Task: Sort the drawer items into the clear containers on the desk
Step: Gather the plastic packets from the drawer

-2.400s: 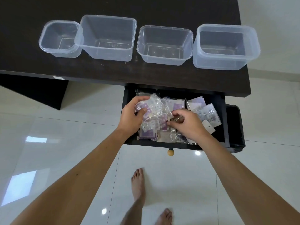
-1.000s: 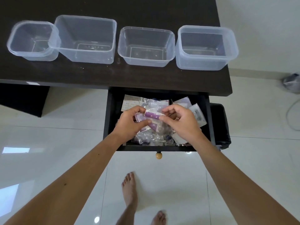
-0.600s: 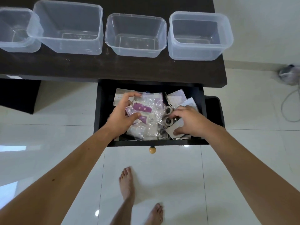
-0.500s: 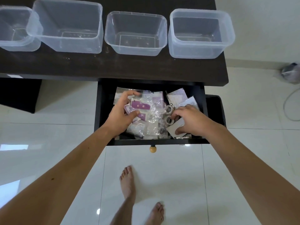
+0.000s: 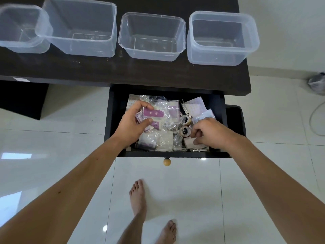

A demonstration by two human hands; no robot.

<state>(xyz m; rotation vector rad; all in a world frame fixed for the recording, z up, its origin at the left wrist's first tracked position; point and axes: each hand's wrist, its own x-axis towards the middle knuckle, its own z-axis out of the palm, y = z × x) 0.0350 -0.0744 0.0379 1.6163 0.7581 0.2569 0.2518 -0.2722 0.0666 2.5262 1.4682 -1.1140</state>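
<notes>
The open black drawer (image 5: pixel 112 120) under the desk holds a heap of clear plastic packets with purple cards (image 5: pixel 153 112), two tape rolls (image 5: pixel 185 125), small scissors (image 5: pixel 184 107) and a white card (image 5: pixel 189 142). My left hand (image 5: pixel 131 125) grips a bunch of the purple-card packets at the drawer's left. My right hand (image 5: pixel 209 133) pinches the white card at the drawer's front right. Several empty clear containers stand in a row on the dark desk (image 5: pixel 123 71): far left (image 5: pixel 21 29), second (image 5: pixel 79 27), third (image 5: pixel 152 36), right (image 5: pixel 222 37).
A round wooden knob (image 5: pixel 166 162) sticks out of the drawer front. A black bin (image 5: pixel 235 118) stands right of the drawer. My bare feet (image 5: pixel 139 196) are on the glossy white tile floor. A grey object with a cable (image 5: pixel 317 83) lies at far right.
My hands, which were together over the packets, have parted: the left kept the purple packets, and the right dropped to the drawer's front right onto the white card. The view has shifted slightly.
</notes>
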